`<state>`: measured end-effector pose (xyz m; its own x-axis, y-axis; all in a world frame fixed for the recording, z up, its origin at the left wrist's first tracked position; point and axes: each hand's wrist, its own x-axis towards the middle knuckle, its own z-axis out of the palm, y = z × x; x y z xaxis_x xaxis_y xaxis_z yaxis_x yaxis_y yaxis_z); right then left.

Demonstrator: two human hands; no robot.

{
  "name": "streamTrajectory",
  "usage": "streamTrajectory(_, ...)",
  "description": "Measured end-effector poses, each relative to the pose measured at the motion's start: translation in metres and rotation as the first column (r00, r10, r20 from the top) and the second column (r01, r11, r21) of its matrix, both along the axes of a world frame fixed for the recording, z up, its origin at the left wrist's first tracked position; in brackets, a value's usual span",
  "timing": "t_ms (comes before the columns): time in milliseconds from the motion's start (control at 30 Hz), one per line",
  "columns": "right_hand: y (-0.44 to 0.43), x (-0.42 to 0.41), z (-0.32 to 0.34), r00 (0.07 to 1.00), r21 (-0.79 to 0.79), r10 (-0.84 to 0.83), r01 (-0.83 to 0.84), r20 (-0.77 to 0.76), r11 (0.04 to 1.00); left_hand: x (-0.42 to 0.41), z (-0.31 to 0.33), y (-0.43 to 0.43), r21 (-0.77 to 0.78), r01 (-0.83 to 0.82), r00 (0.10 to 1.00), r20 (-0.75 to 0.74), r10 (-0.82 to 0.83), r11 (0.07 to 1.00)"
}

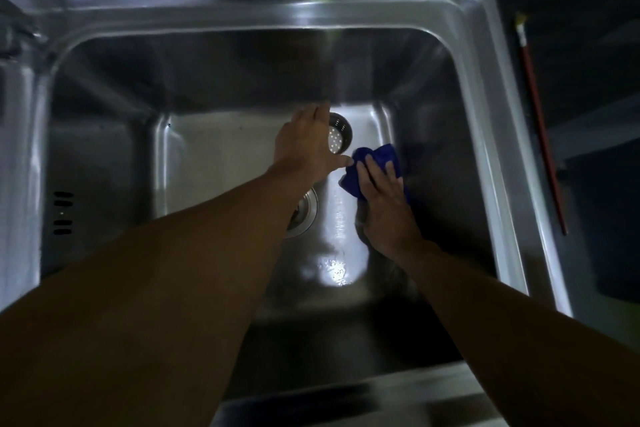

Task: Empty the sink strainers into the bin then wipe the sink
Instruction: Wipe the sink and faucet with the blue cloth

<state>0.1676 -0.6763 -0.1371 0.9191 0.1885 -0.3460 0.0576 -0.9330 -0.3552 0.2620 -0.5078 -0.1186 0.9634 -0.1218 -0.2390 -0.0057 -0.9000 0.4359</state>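
Note:
I look straight down into a deep steel sink (214,156). My left hand (304,146) reaches to the far part of the basin floor and grips a round perforated strainer basket (339,136) by its left side. My right hand (384,208) presses a crumpled blue cloth (377,163) flat against the basin floor, just right of the strainer. The drain opening (304,215) with its metal ring lies partly hidden under my left forearm.
A long red-handled brush (540,122) lies on the dark counter right of the sink rim (498,115). Overflow slots (62,212) mark the left wall. A faucet part (14,28) shows at the far left, blurred.

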Motion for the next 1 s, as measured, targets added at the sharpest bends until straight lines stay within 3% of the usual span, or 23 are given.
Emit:
streamTrajectory(300, 0.0, 0.0, 0.015, 0.995, 0.0, 0.027, -0.027, -0.098, 1.0, -0.061, 0.054, 0.094, 0.216, -0.048, 0.994, 0.102, 0.027, 0.975)
streamTrajectory(433, -0.001, -0.018, 0.023, 0.977, -0.02, 0.118, -0.124, -0.179, 0.992, -0.102, 0.077, 0.158, 0.336, -0.084, 0.987, 0.154, 0.033, 0.938)
streamTrajectory(600, 0.006, -0.034, 0.027, 0.961, -0.028, 0.128, -0.139, -0.243, 0.99, -0.135, 0.1, 0.212, 0.381, -0.093, 0.964, 0.267, -0.013, 0.92)
streamTrajectory(767, 0.041, -0.046, 0.02, 0.912, 0.055, 0.347, -0.343, -0.219, 0.938, -0.148, 0.101, 0.234, 0.371, -0.049, 0.957, 0.284, -0.064, 0.927)
streamTrajectory(867, 0.045, -0.049, 0.021, 0.807, 0.04, 0.532, -0.541, -0.257, 0.84, -0.144, 0.097, 0.235, 0.328, -0.077, 0.949, 0.313, -0.032, 0.942)
streamTrajectory(1000, 0.024, -0.043, 0.027, 0.492, 0.125, 0.823, -0.832, -0.285, 0.541, -0.144, 0.096, 0.236, 0.27, -0.09, 0.941, 0.338, -0.007, 0.959)
